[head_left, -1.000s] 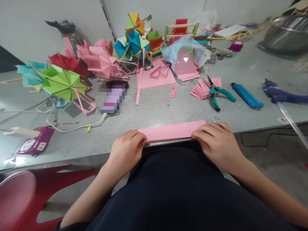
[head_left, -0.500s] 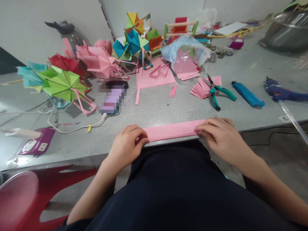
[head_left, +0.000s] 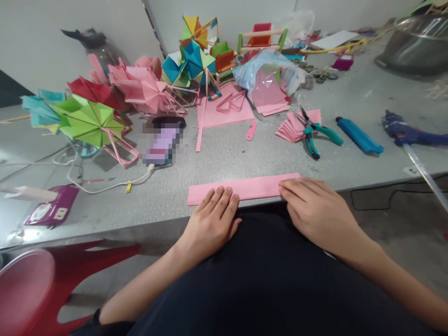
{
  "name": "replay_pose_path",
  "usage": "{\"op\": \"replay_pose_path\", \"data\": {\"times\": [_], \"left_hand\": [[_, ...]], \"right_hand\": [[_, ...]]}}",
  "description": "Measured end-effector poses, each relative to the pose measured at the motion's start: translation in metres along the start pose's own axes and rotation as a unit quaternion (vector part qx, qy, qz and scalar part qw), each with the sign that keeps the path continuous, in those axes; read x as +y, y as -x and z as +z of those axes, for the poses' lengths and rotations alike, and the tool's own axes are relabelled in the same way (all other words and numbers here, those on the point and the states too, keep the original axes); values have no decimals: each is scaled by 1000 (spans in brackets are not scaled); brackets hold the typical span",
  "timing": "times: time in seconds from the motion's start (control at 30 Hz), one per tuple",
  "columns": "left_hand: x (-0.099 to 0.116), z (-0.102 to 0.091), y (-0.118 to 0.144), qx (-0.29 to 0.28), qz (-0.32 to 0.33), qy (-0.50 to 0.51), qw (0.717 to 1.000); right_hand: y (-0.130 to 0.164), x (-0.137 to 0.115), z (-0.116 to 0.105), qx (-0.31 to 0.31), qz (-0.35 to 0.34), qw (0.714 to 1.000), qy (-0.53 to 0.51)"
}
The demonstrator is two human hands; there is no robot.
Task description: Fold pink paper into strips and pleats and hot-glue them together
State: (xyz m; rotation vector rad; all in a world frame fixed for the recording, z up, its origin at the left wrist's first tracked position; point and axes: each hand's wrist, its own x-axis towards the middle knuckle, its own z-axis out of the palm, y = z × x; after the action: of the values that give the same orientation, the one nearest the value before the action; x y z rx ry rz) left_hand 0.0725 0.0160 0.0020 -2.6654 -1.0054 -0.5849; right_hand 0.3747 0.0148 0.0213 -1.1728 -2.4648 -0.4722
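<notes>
Now 2 hands press 1 folded pink paper strip [head_left: 245, 188] at the grey table's [head_left: 224, 154] near edge.
Left hand [head_left: 212, 224] has slid inward and lies flat, fingers spread open; right hand [head_left: 313, 212] stays flat on the strip's right end; 1 pair of pliers [head_left: 312, 133] lies beyond.

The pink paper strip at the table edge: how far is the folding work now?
Done: the pink paper strip already lies folded long and narrow, and finished paper pinwheels stand behind. In hand: the left hand presses flat on it, the right hand holds its right end. Left: loose pink sheets look unfolded.
</notes>
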Motion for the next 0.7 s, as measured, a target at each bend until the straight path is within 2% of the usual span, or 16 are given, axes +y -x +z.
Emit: {"op": "replay_pose_path", "data": {"times": [0.13,0.27,0.37,0.5,0.7], "left_hand": [[-1,-3,-2,-3,12,-18,1000],[-2,-2,0,-9,13,-17,1000],[-3,1,2,-7,10,-13,1000],[-1,4,3,0,-3,-6,1000],[-3,2,6,20,-7,-27,999]], "right_hand": [[-11,-14,6,7,-37,999,-23],[-26,-34,23,18,-97,994,-57],[-31,-42,35,23,-104,992,-68],[-27,-41,41,15,-86,992,-92],[-16,-27,38,16,-93,991,-97]]}}
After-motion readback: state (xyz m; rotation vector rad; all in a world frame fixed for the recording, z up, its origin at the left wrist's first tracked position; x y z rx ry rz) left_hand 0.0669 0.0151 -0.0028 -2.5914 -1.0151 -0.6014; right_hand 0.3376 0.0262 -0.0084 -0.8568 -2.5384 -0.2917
